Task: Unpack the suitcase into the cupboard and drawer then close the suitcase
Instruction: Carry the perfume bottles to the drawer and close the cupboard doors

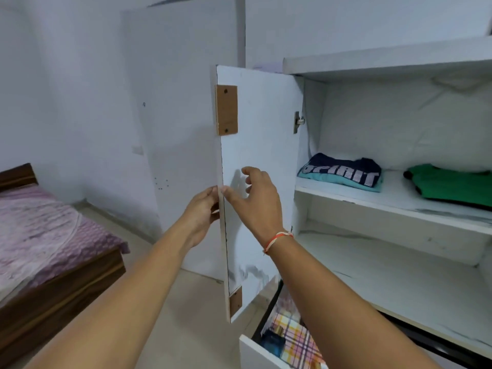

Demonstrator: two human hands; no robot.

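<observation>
Two bare forearms reaching up from the lower edge, a red-and-white thread bracelet (278, 239) tied on the right wrist. Left hand (201, 214) curled round the free edge of the white cupboard door (262, 145), fingers hidden behind the panel. Right hand (257, 198) spread in front of the door's inner face, fingers loosely parted and holding nothing, thumb tip at the door edge just beside the left hand. Door standing open, hinged on its right side by a metal hinge (298, 122), with a brown wooden block (226, 110) near its top and a smaller brown block (235, 301) near its bottom. Inside the cupboard (386, 61), on the upper shelf (394, 201): a folded navy shirt (343, 170) with white lettering lying on a teal garment, and well apart to its right a folded green shirt (452, 183). Below the door, a white drawer (255, 350) pulled open, with a checked cloth (298, 339) and a dark blue item (273, 342) inside. Far left, a wooden bed (53, 286) with a pink-purple cover. Suitcase outside the view.
</observation>
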